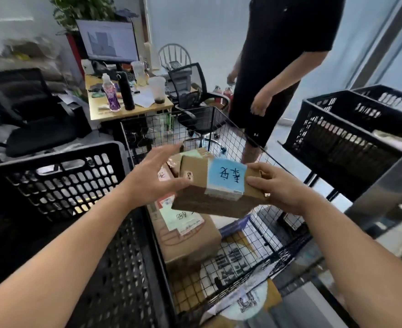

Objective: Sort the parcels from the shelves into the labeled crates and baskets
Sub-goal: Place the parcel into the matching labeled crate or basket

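Observation:
A flat cardboard parcel (202, 195) with a blue handwritten label hangs above the black wire basket (261, 233). My right hand (278, 188) grips its right end, fingers curled over the top edge. At its left end my left hand (157, 176) lies with straight, spread fingers, the thumb touching the box. Below, in the basket, sits a bigger brown parcel (190, 240) with a green label, and several more parcels lie around it.
A black plastic crate (60, 183) stands to the left of the basket, and another black crate (346, 131) sits raised at the right. A person in black (280, 67) stands behind the basket. A cluttered desk (128, 107) and office chairs are further back.

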